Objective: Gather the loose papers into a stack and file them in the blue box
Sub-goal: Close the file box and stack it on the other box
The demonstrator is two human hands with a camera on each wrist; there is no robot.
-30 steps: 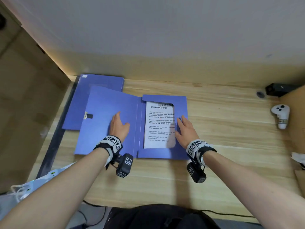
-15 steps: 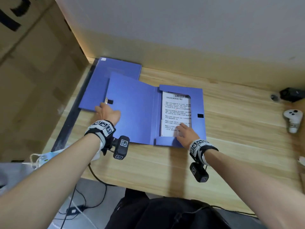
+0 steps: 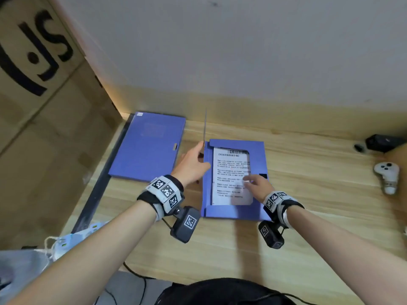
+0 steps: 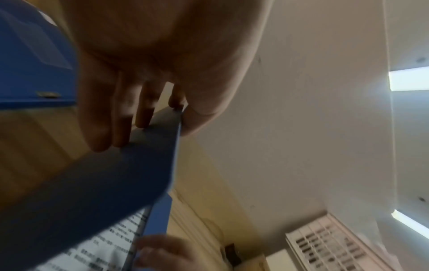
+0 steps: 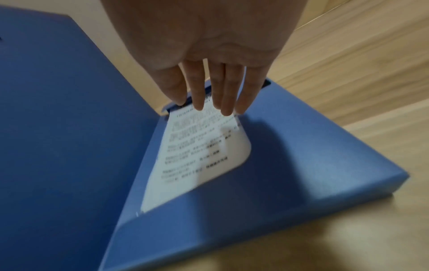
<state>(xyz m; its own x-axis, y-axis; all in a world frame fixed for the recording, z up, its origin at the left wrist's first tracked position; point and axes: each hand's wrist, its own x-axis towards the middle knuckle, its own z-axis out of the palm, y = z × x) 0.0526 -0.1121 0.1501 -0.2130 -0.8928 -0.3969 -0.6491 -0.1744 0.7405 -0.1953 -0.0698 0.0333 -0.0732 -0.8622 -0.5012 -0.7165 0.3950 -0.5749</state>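
A wooden table [image 3: 308,216] carries the blue box [image 3: 257,164], a second blue folder [image 3: 145,150] and a white controller [image 3: 387,175].

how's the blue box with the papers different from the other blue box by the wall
The blue box with the papers lies open, printed papers showing in its tray; the other blue box lies shut. The left hand grips the open box's lid, raised on edge, and the right hand rests on its papers; no hand touches the shut box. Both are blue, on the wooden table.
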